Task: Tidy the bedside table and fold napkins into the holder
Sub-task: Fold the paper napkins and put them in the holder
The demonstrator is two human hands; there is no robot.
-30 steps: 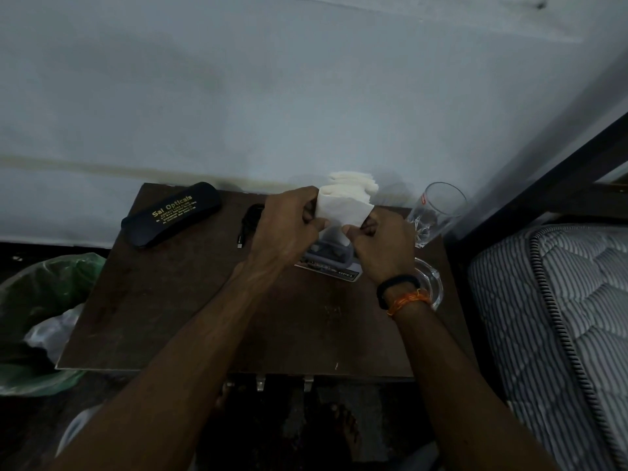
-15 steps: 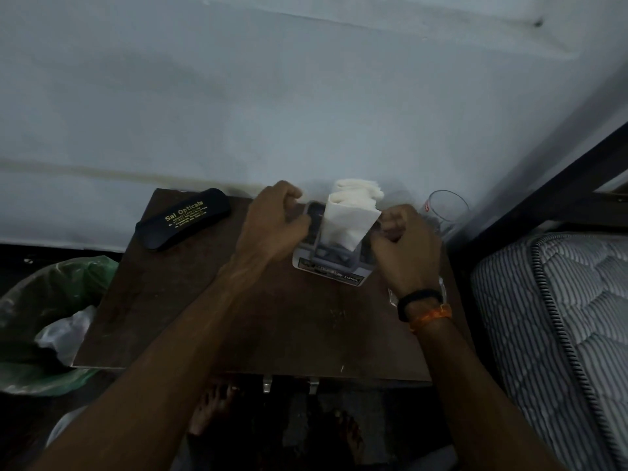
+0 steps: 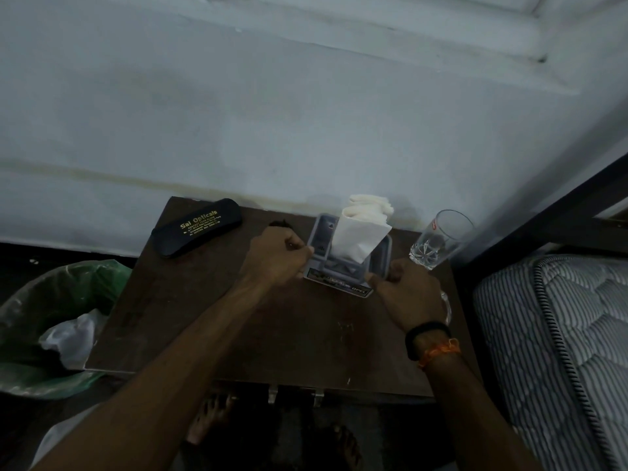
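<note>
Where hands (image 3: 277,261) flank holder (image 3: 343,270): tbl edge.

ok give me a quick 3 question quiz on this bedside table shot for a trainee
1. True or false: the folded napkin stands in the napkin holder.
2. What lies at the table's far left corner? A) a phone B) a black glasses case C) a book
3. Fill in: the drinking glass stands to the ___ of the holder.

Key: 1 true; 2 B; 3 right

The left hand and right hand are curled at the holder's sides; whether they grip it is unclear.
</note>
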